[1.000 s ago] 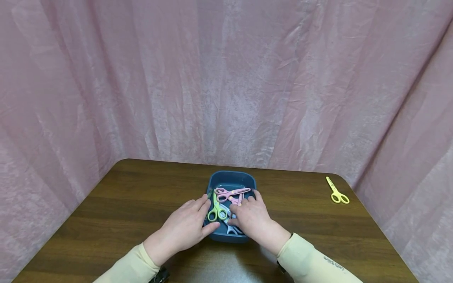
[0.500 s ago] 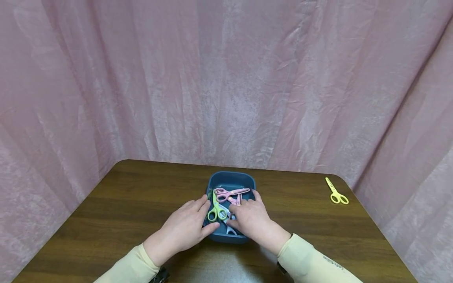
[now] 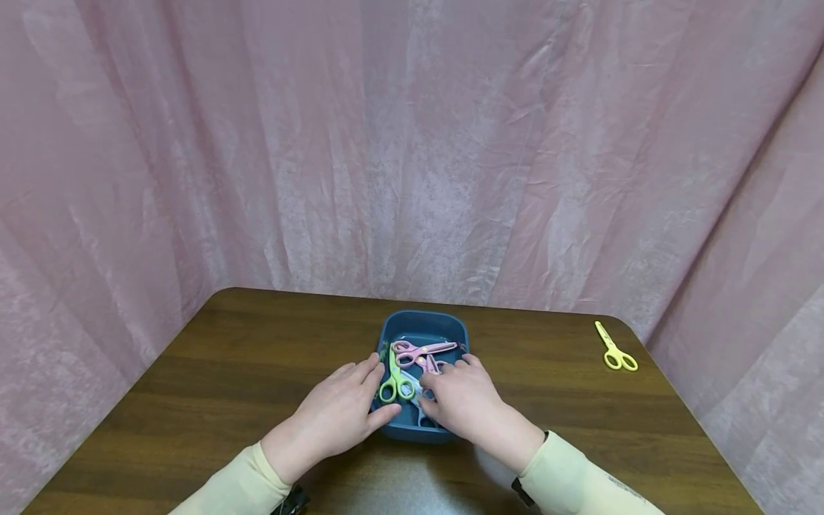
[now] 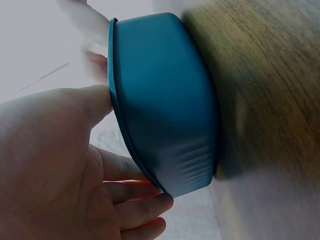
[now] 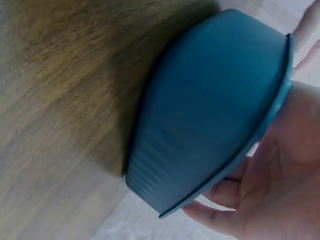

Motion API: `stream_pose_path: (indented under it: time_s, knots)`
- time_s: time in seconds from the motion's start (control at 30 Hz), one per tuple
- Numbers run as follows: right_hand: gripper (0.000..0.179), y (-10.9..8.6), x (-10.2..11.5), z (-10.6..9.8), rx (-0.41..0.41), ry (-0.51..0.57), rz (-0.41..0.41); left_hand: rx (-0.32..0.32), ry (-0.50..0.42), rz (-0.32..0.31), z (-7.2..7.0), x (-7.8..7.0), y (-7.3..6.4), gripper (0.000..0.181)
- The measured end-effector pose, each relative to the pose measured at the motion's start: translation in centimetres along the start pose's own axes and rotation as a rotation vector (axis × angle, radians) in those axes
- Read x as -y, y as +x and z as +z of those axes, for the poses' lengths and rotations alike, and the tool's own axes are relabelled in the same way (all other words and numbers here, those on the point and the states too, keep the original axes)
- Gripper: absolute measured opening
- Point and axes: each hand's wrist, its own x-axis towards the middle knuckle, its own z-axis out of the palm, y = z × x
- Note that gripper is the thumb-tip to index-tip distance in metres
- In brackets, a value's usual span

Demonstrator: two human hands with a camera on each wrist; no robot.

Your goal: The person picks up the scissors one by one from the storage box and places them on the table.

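Observation:
A dark blue plastic bin (image 3: 412,433) stands in front of me with several children's scissors in it. Along its left rim lies my left hand (image 3: 344,397), fingers fairly straight and thumb over the near left edge. My right hand (image 3: 466,397) reaches over the right rim, thumb and index fingertips down among the scissors. Light blue scissors (image 3: 417,402) lie right by these fingertips; whether they are pinched I cannot tell. Green scissors (image 3: 394,373) lie along the left wall, pink scissors (image 3: 426,350) across the middle. More pink scissors (image 3: 430,365) show partly beneath.
Yellow scissors (image 3: 614,352) lie at the far right of the brown wooden table (image 3: 277,336). Pink curtains (image 3: 412,179) hang behind the table and at its sides. In both wrist views the bin's ribbed outer wall (image 4: 165,100) shows, its base close on the wood.
The right hand has drawn back slightly to the right and nearer me. The light blue scissors' handle has turned and shifted a little inside the bin. The left hand keeps its place.

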Motion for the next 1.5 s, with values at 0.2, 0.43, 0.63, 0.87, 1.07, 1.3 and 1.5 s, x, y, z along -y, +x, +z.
stream_pose_path:
  time_s: [0.2, 0.43, 0.63, 0.87, 1.07, 1.3, 1.5]
  knots:
    - [0.016, -1.2, -0.3, -1.3, -0.009, 0.073, -0.029, 0.010, -0.019, -0.010, 0.0, 0.0, 0.1, 0.080]
    - [0.016, -2.7, -0.4, -2.0, -0.093, 0.118, -0.055, 0.008, -0.024, -0.019, 0.0, 0.0, 0.2, 0.080]
    - [0.017, -3.8, -0.2, -2.3, -0.163, 0.127, -0.063, 0.003, -0.013, -0.019, -0.1, 0.0, 0.2, 0.081]
    - [0.018, -4.4, -0.1, -2.3, -0.215, 0.141, -0.063, 0.007, -0.019, -0.023, -0.2, 0.0, 0.2, 0.080]
    - [0.020, -4.8, -0.2, -2.1, -0.239, 0.156, -0.051, 0.013, -0.023, -0.023, -0.2, -0.1, 0.2, 0.079]
    - [0.023, -5.2, -0.5, -1.8, -0.257, 0.155, -0.031, 0.013, -0.021, -0.025, 0.0, 0.0, 0.2, 0.080]
    - [0.026, -5.1, -0.7, -1.7, -0.225, 0.178, 0.001, 0.015, -0.015, -0.027, 0.1, 0.0, 0.1, 0.081]
